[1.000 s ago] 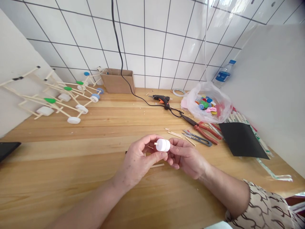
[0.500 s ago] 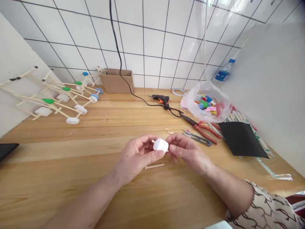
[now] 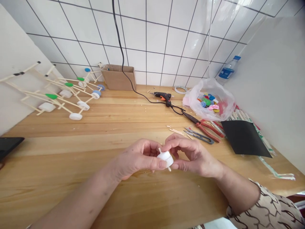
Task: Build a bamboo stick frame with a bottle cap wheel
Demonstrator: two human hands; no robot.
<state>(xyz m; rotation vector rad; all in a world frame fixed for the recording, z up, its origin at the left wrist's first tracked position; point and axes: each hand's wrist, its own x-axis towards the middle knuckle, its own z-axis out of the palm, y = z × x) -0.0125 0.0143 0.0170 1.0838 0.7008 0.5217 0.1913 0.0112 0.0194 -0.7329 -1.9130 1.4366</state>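
Near the middle of the wooden table (image 3: 107, 127), my left hand (image 3: 143, 157) pinches a white round cap piece (image 3: 166, 158) between thumb and fingers. A short pale stick pokes out of it at the top and at the bottom. My right hand (image 3: 190, 156) is curled at the piece's right side, its thumb and index fingertips at the edge, with a gap between palm and fingers. Just behind my hands are grey snips (image 3: 200, 136) and small wooden stick bits (image 3: 176, 131).
Stick frames with cap wheels (image 3: 75, 116) stand at the left. Behind are a cardboard box (image 3: 119, 78), glue gun (image 3: 164, 96) and tape roll (image 3: 180, 90). At the right lie pliers (image 3: 202, 124), a bag of caps (image 3: 202, 95), a bottle (image 3: 227, 71) and a black sheet (image 3: 246, 136).
The white piece has moved slightly down and right and is tilted, its stick now steeper. My right index finger has shifted to the piece's top. The whole view has shifted a little.
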